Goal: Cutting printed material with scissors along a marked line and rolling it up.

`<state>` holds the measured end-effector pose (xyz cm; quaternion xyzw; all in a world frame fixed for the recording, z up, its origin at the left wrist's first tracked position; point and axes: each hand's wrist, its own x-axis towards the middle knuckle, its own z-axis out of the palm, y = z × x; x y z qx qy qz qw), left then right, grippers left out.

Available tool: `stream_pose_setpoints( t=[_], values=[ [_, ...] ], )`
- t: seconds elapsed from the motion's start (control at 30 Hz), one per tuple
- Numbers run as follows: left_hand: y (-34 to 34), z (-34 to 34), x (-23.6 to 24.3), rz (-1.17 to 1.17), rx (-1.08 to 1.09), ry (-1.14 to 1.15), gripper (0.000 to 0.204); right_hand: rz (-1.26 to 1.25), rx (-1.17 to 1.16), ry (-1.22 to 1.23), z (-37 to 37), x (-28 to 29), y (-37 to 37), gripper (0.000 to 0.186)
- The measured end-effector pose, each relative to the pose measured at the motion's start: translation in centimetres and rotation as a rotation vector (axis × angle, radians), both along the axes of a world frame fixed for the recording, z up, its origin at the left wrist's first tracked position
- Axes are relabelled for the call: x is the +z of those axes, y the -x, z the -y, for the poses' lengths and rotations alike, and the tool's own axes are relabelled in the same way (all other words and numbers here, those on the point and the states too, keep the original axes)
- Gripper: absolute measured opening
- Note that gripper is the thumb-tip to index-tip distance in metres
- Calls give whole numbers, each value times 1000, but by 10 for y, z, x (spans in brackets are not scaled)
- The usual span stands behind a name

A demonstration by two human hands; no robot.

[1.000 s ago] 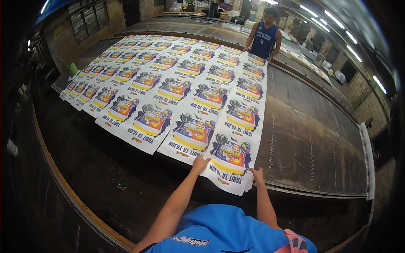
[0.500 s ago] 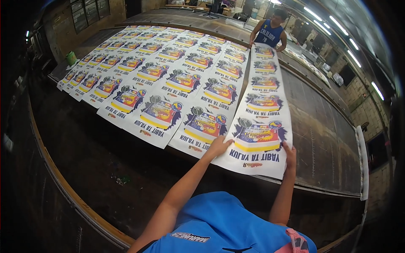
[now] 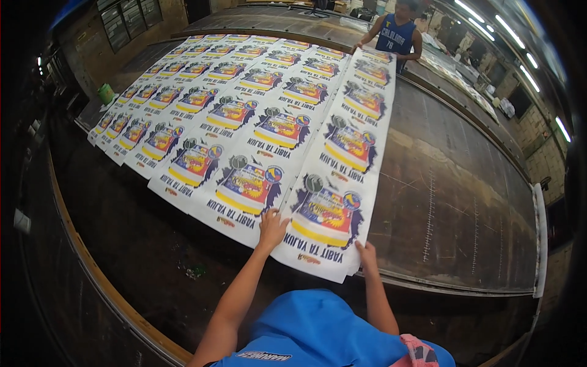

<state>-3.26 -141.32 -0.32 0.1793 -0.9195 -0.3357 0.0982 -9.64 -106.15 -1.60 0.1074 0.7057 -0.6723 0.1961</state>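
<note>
A long white fabric strip [image 3: 347,176] with a column of repeated colourful prints stretches away from me. My left hand [image 3: 273,228] is closed at its left edge, close to the near end. My right hand [image 3: 367,255] pinches the right edge with thumb and fingers. At the far end, a person in a blue sleeveless jersey [image 3: 395,35] holds the same strip. To the left, several matching printed strips [image 3: 211,153] lie side by side on the dark table. The strip in my hands runs along the rightmost of them, apparently overlapping its edge.
The long table's scratched dark top [image 3: 452,183] shows to the right, with a white roll-like edge [image 3: 539,241] at its right end. A green container [image 3: 106,93] stands at the far left corner. Another table edge with a wooden rim [image 3: 92,272] curves along the lower left.
Both my hands and the strip have moved left and slightly nearer. The gap beside the neighbouring strip has closed. The person's end has also shifted left.
</note>
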Motion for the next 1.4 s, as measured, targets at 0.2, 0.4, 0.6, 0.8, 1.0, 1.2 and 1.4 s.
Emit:
stream_pose_setpoints(
  t=[0.2, 0.4, 0.6, 0.8, 1.0, 1.2, 1.4],
  values=[
    [6, 22, -28, 243, -47, -59, 45, -356, -7, -587, 16, -46, -2, 28],
    [23, 40, -22, 395, -194, -247, 46, 302, -76, -7, 32, 6, 9, 31],
    [48, 13, 35, 188, -413, -270, 45, 99, -115, 35, 27, 56, 25, 27],
    [75, 46, 186, 168, -444, -763, 43, -298, -334, 168, 36, 191, 55, 27],
    [59, 118, 240, 190, -482, -754, 39, -527, -278, 278, 101, 247, 19, 35],
    [24, 217, 182, 20, -277, -898, 39, -280, -211, 236, 200, 196, -4, 41],
    [10, 300, 93, 39, -198, -623, 36, -157, -135, 105, 286, 44, -6, 52]
  ],
)
